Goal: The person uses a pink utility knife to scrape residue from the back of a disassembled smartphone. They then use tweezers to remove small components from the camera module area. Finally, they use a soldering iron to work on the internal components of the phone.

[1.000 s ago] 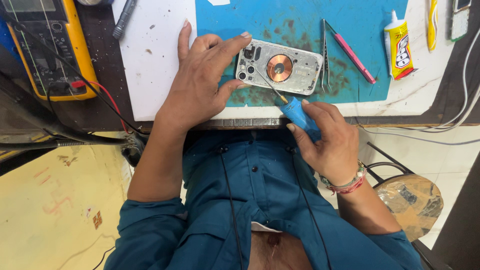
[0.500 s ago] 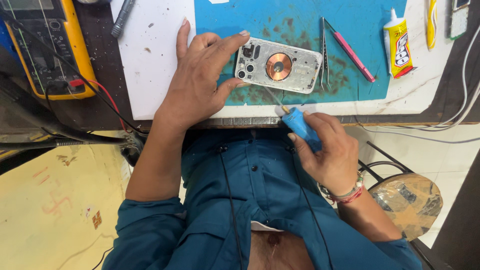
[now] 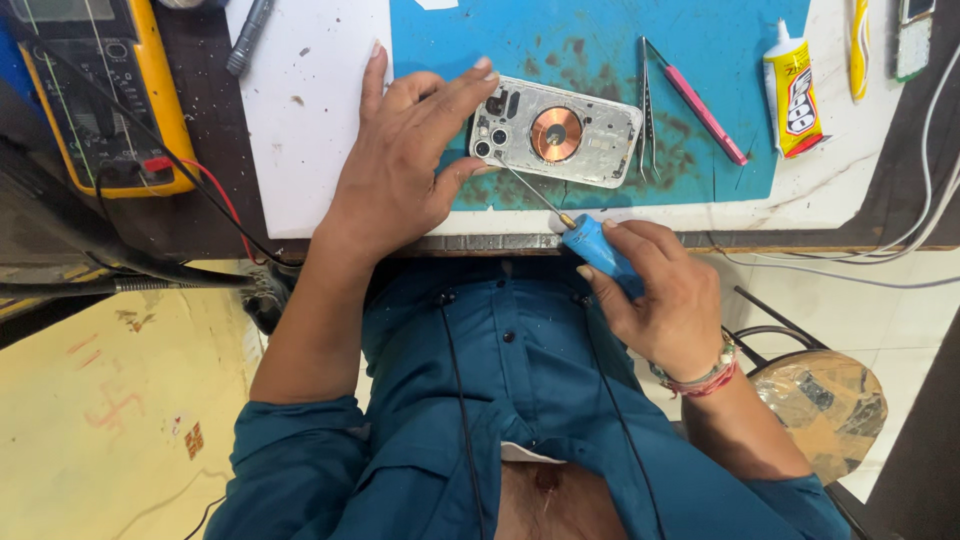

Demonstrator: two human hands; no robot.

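Note:
An opened phone back (image 3: 565,132) with a copper coil and camera holes lies on the blue work mat (image 3: 600,45). My left hand (image 3: 400,160) grips its left end between thumb and fingers. My right hand (image 3: 660,295) holds a screwdriver with a blue handle (image 3: 597,248) at the table's front edge. Its thin shaft slants up-left, and the tip sits near the phone's lower left corner by the camera holes.
Metal tweezers (image 3: 647,110) and a pink tool (image 3: 703,105) lie right of the phone. A glue tube (image 3: 793,90) stands further right. A yellow multimeter (image 3: 95,90) with red and black leads sits at the left. A white board (image 3: 310,110) lies under my left hand. A stool (image 3: 825,400) stands at the lower right.
The screwdriver's tip has slid left, from near the coil to the phone's lower left corner. My right hand has dropped slightly toward me. My left hand keeps its hold.

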